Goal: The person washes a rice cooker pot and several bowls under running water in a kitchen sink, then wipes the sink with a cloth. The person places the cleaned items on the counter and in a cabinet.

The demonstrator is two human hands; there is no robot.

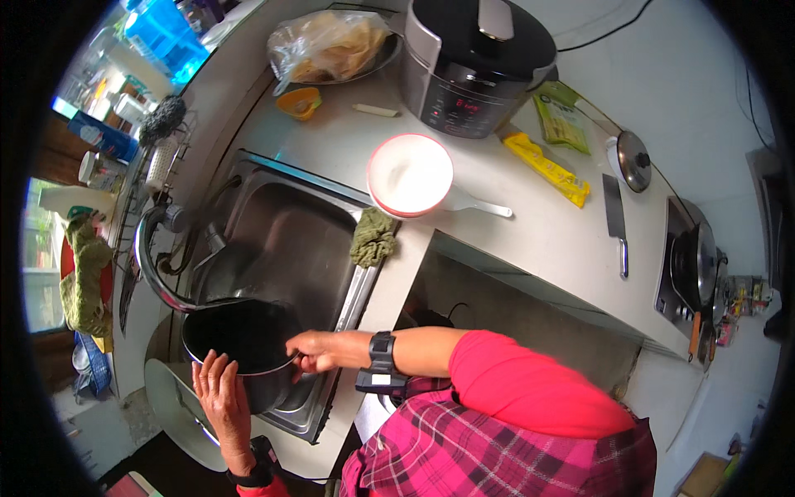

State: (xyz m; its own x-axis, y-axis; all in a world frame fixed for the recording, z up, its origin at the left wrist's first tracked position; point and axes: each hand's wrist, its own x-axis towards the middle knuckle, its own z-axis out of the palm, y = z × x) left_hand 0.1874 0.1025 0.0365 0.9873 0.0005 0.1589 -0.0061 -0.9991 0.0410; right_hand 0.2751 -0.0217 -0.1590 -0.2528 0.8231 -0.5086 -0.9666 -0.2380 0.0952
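Observation:
A dark, deep pot (267, 388) is held over the near end of the stainless steel sink (298, 223). My right hand (313, 351) grips its right rim, the thumb side inward. On the pot's near left side lies my left hand (217, 391), fingers up against the rim and thumb hidden. The curved chrome faucet (152, 255) reaches over the pot's far rim. I cannot tell whether water is running. The pot's inside is too dark to show its contents.
A green cloth (373, 237) lies on the sink's right edge, beside a red-rimmed white bowl (411, 174) and a white spatula (487, 206). Farther off are an electric pressure cooker (478, 74), a yellow packet (546, 169), a cleaver (613, 208) and a stove (667, 273).

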